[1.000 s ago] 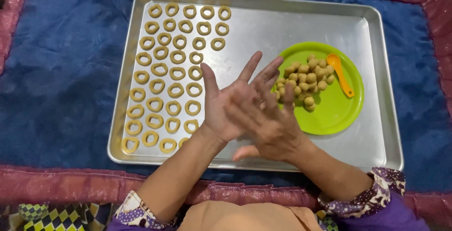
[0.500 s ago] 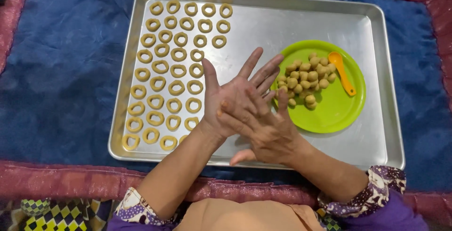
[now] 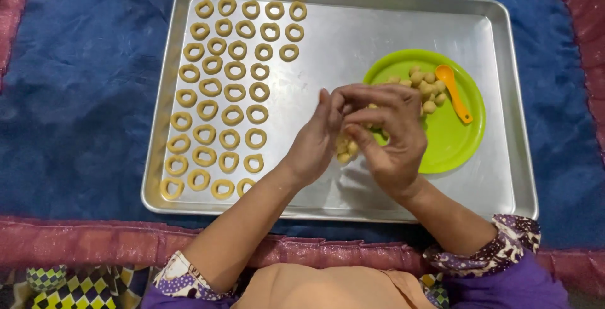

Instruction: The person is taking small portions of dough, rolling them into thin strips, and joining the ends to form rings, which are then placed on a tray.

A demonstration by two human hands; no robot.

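My left hand (image 3: 313,140) and my right hand (image 3: 387,134) meet over the middle of a silver baking tray (image 3: 328,190). Their fingers are curled, and a lumpy strip of pale dough (image 3: 345,148) hangs between them, pinched by both. Just right of my hands a green plate (image 3: 455,140) lies on the tray. It carries a heap of small dough balls (image 3: 426,86), partly hidden by my right hand, and an orange spoon (image 3: 455,92). Rows of several dough rings (image 3: 230,88) fill the left part of the tray.
The tray lies on a blue cloth (image 3: 82,95) with a dark red border (image 3: 94,241) along the near edge. Bare metal shows at the tray's top middle and along its near and right rims. A checkered fabric (image 3: 69,287) shows at the bottom left.
My hands were pressed palm to palm with the fingers stretched out. Now the fingers have curled in and a strip of dough shows between the fingertips. The camera view has shifted slightly.
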